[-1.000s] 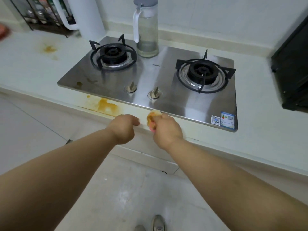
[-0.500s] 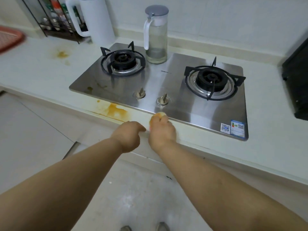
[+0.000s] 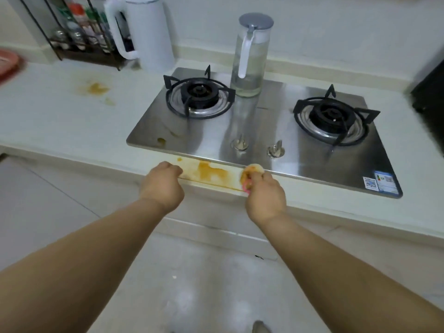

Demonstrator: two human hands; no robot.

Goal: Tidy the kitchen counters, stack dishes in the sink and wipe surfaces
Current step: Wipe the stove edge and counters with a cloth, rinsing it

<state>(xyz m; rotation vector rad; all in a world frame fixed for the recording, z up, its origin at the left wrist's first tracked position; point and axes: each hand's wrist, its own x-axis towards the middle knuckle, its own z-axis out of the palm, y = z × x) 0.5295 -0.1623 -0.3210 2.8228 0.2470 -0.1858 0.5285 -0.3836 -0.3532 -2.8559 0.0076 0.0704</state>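
My right hand (image 3: 264,198) is closed on a yellowish sponge with a pink side (image 3: 251,174), pressed on the counter's front edge just below the steel hob (image 3: 259,135). An orange stain (image 3: 211,173) spreads on the pale counter (image 3: 60,123) directly left of the sponge. My left hand (image 3: 163,185) is a closed fist holding nothing, resting at the counter edge left of that stain. A second orange stain (image 3: 97,88) lies on the counter further back left. A small brown spot (image 3: 161,140) marks the hob's front left corner.
A clear glass pitcher (image 3: 249,56) stands on the hob between two black burners. A white kettle (image 3: 146,32) and a wire spice rack (image 3: 79,32) stand at the back left. A red object (image 3: 8,64) shows at the far left, a black appliance (image 3: 430,97) at the right.
My hands have spread apart: the left fist moved left of the orange stain, uncovering it, while the right hand stays on the sponge at the counter edge. The view shifted, bringing the hob further right.
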